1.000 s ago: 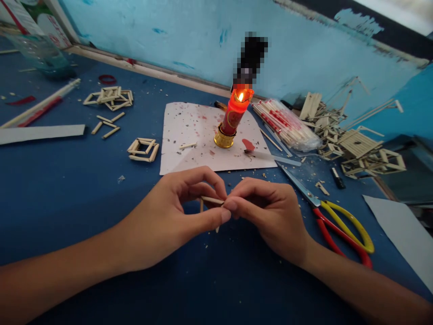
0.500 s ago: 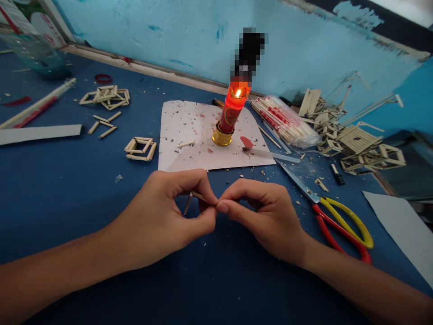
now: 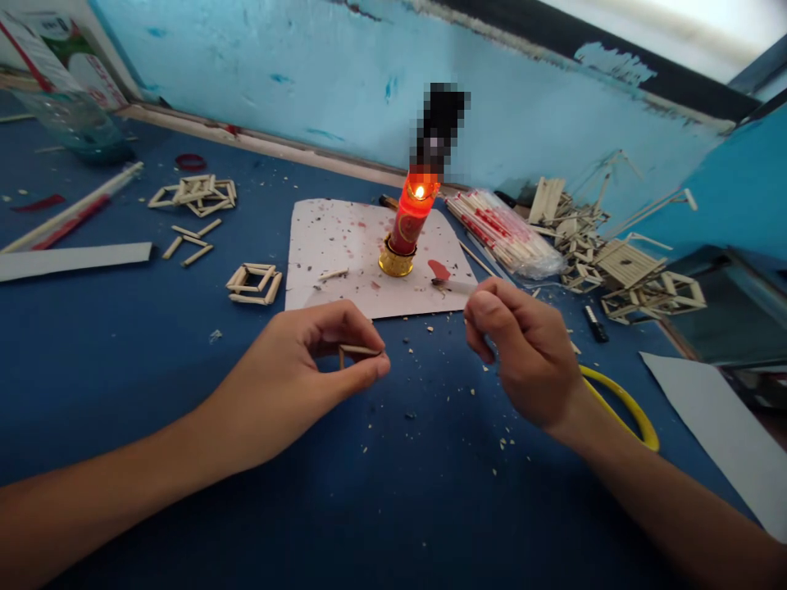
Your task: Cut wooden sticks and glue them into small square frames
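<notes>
Between its thumb and fingers, my left hand (image 3: 307, 385) pinches a small piece of joined wooden sticks (image 3: 357, 351). My right hand (image 3: 522, 352) is closed at the right edge of the white sheet (image 3: 320, 233), around the near end of a translucent strip (image 3: 456, 287). The strip's dark tip lies by a red wax spot (image 3: 438, 270). A lit red candle (image 3: 411, 220) stands in a gold holder on the sheet. To the left of the sheet is a small stick frame (image 3: 254, 283).
Scissors with a yellow handle (image 3: 636, 414) lie partly under my right forearm. Behind are bagged sticks (image 3: 504, 233) and a large stick structure (image 3: 627, 262). More stick frames (image 3: 197, 194), a plastic container (image 3: 83, 131) and a paper strip (image 3: 74, 260) sit at left.
My right hand has parted from my left and moved right and up to the translucent strip, now covering part of the scissors. My left hand still pinches the sticks. The view has shifted slightly.
</notes>
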`<action>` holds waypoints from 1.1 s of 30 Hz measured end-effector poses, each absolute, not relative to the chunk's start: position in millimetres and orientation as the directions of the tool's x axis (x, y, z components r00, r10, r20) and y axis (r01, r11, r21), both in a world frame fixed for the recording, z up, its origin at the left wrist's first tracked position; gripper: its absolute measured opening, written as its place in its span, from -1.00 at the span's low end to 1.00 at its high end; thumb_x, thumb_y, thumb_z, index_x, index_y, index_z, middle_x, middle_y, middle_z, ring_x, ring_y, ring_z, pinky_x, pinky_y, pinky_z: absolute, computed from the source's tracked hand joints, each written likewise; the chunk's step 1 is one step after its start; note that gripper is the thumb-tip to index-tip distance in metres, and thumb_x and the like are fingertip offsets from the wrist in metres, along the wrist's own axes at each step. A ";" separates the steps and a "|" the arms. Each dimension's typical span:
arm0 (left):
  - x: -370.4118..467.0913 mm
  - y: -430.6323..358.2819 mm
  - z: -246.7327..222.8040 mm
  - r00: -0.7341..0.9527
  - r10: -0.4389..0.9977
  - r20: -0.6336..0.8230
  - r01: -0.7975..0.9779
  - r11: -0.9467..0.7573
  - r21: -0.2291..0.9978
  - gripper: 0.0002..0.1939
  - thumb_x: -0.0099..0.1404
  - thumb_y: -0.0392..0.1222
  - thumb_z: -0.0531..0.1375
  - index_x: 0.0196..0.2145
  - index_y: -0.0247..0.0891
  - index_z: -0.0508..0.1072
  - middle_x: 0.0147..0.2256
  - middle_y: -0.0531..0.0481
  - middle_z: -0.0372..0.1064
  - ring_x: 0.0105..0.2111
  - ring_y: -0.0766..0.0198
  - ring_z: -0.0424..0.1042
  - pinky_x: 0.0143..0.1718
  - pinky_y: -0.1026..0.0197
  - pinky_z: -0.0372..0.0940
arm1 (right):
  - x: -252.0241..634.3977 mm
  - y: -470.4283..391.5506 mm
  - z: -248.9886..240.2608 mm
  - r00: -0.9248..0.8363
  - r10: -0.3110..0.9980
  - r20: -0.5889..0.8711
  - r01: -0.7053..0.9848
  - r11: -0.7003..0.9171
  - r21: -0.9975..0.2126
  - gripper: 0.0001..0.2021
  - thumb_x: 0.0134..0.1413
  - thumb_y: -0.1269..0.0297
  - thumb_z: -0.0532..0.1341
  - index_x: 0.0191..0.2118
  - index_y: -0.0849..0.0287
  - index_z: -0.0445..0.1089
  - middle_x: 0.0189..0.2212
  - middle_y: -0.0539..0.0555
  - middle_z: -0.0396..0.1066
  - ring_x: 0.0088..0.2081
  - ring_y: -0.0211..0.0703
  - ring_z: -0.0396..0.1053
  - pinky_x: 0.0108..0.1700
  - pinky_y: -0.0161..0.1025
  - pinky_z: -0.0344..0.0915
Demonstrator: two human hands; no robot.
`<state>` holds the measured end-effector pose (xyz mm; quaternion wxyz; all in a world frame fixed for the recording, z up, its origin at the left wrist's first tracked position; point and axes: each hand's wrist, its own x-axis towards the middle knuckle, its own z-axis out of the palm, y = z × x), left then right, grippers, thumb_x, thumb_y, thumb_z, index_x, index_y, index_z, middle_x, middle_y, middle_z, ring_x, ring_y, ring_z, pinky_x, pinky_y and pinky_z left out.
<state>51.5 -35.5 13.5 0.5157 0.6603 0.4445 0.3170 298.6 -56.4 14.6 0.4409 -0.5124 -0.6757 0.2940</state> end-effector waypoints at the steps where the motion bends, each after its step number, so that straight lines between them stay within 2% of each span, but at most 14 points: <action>1: 52.0 -35.2 13.3 0.407 0.909 -0.088 0.225 -0.006 0.974 -0.87 0.22 -0.25 0.48 -0.36 -0.15 0.60 -0.35 0.11 0.64 -0.32 0.32 0.63 -0.33 0.45 0.47 | 301.6 -54.5 15.9 -0.089 0.953 0.289 0.485 0.295 -0.824 -0.58 0.52 0.20 0.13 -0.48 0.09 0.23 -0.62 -0.12 0.14 -0.57 -0.29 0.09 -0.49 -0.23 0.06; 2: 52.5 -35.2 13.3 0.408 0.903 -0.135 0.193 0.059 0.979 -0.87 0.22 -0.23 0.49 -0.34 -0.15 0.61 -0.34 0.11 0.66 -0.32 0.34 0.63 -0.33 0.45 0.46 | 303.5 -53.3 17.0 -0.089 0.952 0.292 0.522 0.295 -0.800 -0.56 0.48 0.20 0.18 -0.52 0.10 0.26 -0.64 -0.12 0.16 -0.57 -0.29 0.09 -0.50 -0.23 0.05; 4: 53.5 -35.7 13.3 0.405 0.890 -0.211 0.145 0.166 0.975 -0.86 0.23 -0.18 0.51 -0.31 -0.16 0.63 -0.36 0.11 0.67 -0.37 0.38 0.61 -0.36 0.49 0.43 | 303.8 -52.6 18.4 -0.088 0.951 0.297 0.539 0.296 -0.788 -0.66 0.37 0.24 0.32 -0.49 0.12 0.42 -0.60 -0.10 0.32 -0.53 -0.29 0.24 -0.45 -0.26 0.15; 6: 54.4 -36.3 13.3 0.405 0.881 -0.246 0.102 0.224 0.969 -0.85 0.23 -0.18 0.52 -0.31 -0.16 0.63 -0.40 0.14 0.66 -0.41 0.43 0.58 -0.38 0.52 0.40 | 300.9 -53.6 19.2 -0.086 0.954 0.288 0.484 0.292 -0.825 -0.89 0.24 0.33 0.43 -0.35 0.10 0.59 -0.46 -0.08 0.55 -0.42 -0.27 0.44 -0.34 -0.29 0.33; 8: 55.0 -36.5 12.7 0.422 0.871 -0.254 0.064 0.250 0.966 -0.86 0.23 -0.20 0.52 -0.33 -0.16 0.64 -0.43 0.15 0.65 -0.43 0.45 0.57 -0.39 0.54 0.39 | 296.9 -55.4 20.1 -0.088 0.963 0.256 0.407 0.269 -0.873 -0.92 0.15 0.41 0.48 -0.29 0.07 0.65 -0.36 -0.08 0.65 -0.35 -0.28 0.54 -0.25 -0.32 0.43; 11: 55.3 -36.9 11.3 0.464 0.844 -0.268 0.046 0.279 0.959 -0.85 0.21 -0.23 0.54 -0.35 -0.15 0.64 -0.42 0.16 0.66 -0.43 0.44 0.59 -0.38 0.53 0.42 | 292.8 -58.1 21.7 -0.085 0.972 0.221 0.333 0.237 -0.913 -0.88 0.04 0.42 0.54 -0.36 0.06 0.66 -0.40 -0.10 0.65 -0.37 -0.31 0.55 -0.27 -0.38 0.45; 16: 55.1 -38.2 11.0 0.476 0.836 -0.272 0.007 0.305 0.952 -0.88 0.25 -0.21 0.53 -0.30 -0.12 0.67 -0.37 0.16 0.70 -0.37 0.42 0.66 -0.32 0.54 0.45 | 294.6 -59.2 21.5 -0.079 0.979 0.190 0.315 0.206 -0.927 -0.81 -0.08 0.38 0.62 -0.46 0.10 0.62 -0.51 -0.11 0.59 -0.47 -0.37 0.44 -0.41 -0.44 0.36; 18: 55.0 -38.4 11.6 0.478 0.839 -0.260 -0.014 0.304 0.953 -0.88 0.25 -0.21 0.53 -0.30 -0.12 0.67 -0.37 0.14 0.71 -0.36 0.41 0.68 -0.31 0.53 0.47 | 295.4 -59.4 19.7 -0.096 0.982 0.162 0.312 0.184 -0.932 -0.84 0.00 0.33 0.60 -0.44 0.09 0.63 -0.55 -0.12 0.57 -0.51 -0.39 0.42 -0.45 -0.45 0.33; 22: 56.1 -40.0 12.3 0.472 0.846 -0.247 -0.079 0.319 0.944 -0.88 0.26 -0.27 0.52 -0.33 -0.12 0.68 -0.41 0.14 0.70 -0.37 0.37 0.68 -0.31 0.50 0.51 | 288.0 -66.0 15.2 -0.190 0.972 0.137 0.312 0.192 -0.930 -0.73 0.40 0.14 0.34 -0.35 0.11 0.64 -0.52 -0.06 0.60 -0.48 -0.32 0.54 -0.38 -0.39 0.41; 24: 57.1 -41.3 11.1 0.449 0.861 -0.238 -0.122 0.323 0.939 -0.87 0.26 -0.30 0.52 -0.34 -0.11 0.69 -0.41 0.16 0.70 -0.39 0.40 0.67 -0.32 0.53 0.50 | 279.5 -72.8 12.3 -0.231 0.964 0.130 0.312 0.200 -0.929 -0.85 0.37 0.16 0.36 -0.11 0.10 0.61 -0.38 -0.04 0.65 -0.35 -0.25 0.60 -0.28 -0.34 0.47; 26: 58.2 -42.4 8.8 0.409 0.884 -0.228 -0.155 0.314 0.937 -0.86 0.24 -0.32 0.53 -0.34 -0.10 0.71 -0.41 0.17 0.70 -0.38 0.43 0.68 -0.31 0.56 0.48 | 270.7 -79.8 8.4 -0.253 0.961 0.113 0.268 0.182 -0.946 -0.66 0.26 0.24 0.44 0.10 0.04 0.46 -0.27 -0.06 0.66 -0.28 -0.23 0.61 -0.20 -0.31 0.51; 27: 58.7 -42.6 7.5 0.391 0.893 -0.221 -0.165 0.304 0.938 -0.86 0.23 -0.33 0.53 -0.35 -0.09 0.72 -0.39 0.17 0.70 -0.36 0.42 0.68 -0.29 0.56 0.49 | 267.0 -82.6 6.3 -0.259 0.960 0.108 0.237 0.171 -0.956 -0.60 0.23 0.28 0.46 0.12 0.01 0.39 -0.26 -0.08 0.65 -0.27 -0.23 0.61 -0.19 -0.30 0.52; 30: 59.6 -42.4 5.2 0.370 0.905 -0.210 -0.161 0.285 0.945 -0.86 0.21 -0.31 0.55 -0.34 -0.09 0.74 -0.36 0.15 0.71 -0.34 0.41 0.68 -0.24 0.54 0.50 | 261.2 -86.3 1.5 -0.235 0.962 0.139 0.238 0.195 -0.951 -0.72 0.25 0.33 0.44 -0.02 0.00 0.39 -0.31 -0.12 0.62 -0.32 -0.28 0.58 -0.26 -0.35 0.48; 33: 59.1 -42.2 7.6 0.392 0.897 -0.203 -0.174 0.290 0.941 -0.89 0.21 -0.27 0.55 -0.32 -0.09 0.75 -0.34 0.12 0.71 -0.30 0.39 0.68 -0.21 0.54 0.51 | 261.5 -84.6 1.2 -0.175 0.949 0.263 0.284 0.305 -0.909 -0.88 0.28 0.35 0.42 -0.18 0.08 0.48 -0.35 -0.10 0.59 -0.34 -0.33 0.55 -0.26 -0.39 0.46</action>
